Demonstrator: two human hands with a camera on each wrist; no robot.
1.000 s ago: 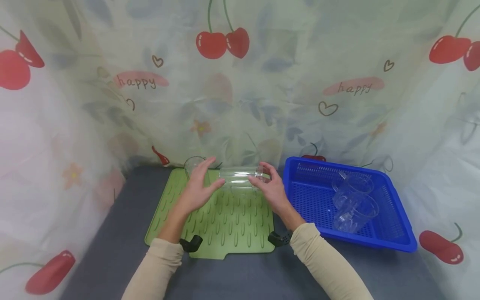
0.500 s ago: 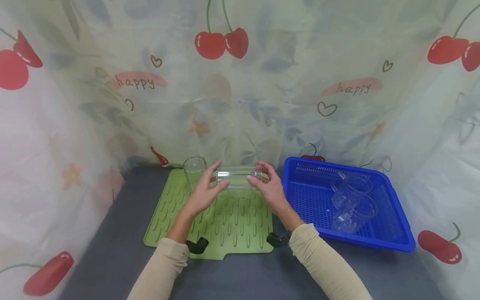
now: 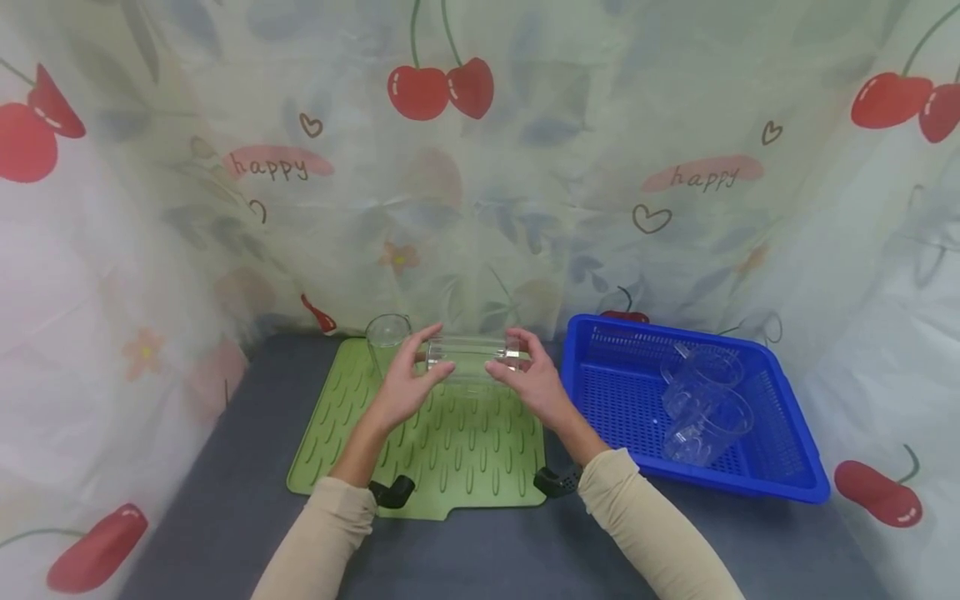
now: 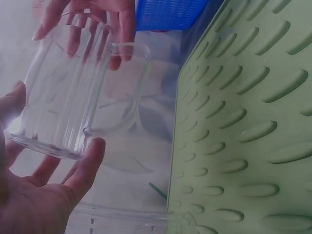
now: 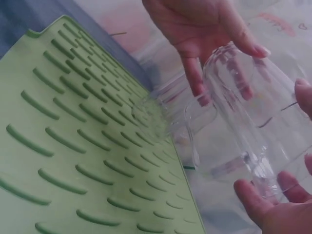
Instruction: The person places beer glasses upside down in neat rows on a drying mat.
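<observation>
A pale curtain [image 3: 480,200], printed with red cherries, hearts, leaves and the word "happy", encloses the back and both sides. In front of it spreads a dark grey table [image 3: 495,550]. On the table's right part sits a blue basket [image 3: 611,400] with perforated floor and walls, set at a slant. Just beside it, to the left, lies a green mat [image 3: 465,450] with rows of oblong ridges and a notch in its near edge. Two beige sleeves [image 3: 318,533] reach in from the near side.

The left hand [image 3: 405,383] has its grip on one end of a clear mug [image 3: 468,358], thumb on the near side and fingers round the far side. The right hand [image 3: 540,383] grips the other end the same way. The mug is held sideways in the air between them, seen in the head view against the far part of the mat. Upright near the mat's far left corner is a standing glass [image 3: 387,332], partly hidden by the left hand. In the right half of the basket lie a rear mug [image 3: 705,367] and a front mug [image 3: 708,429], both clear and tilted; whether they touch I cannot tell. Smallest are the black wrist devices [image 3: 393,492], one at each wrist
</observation>
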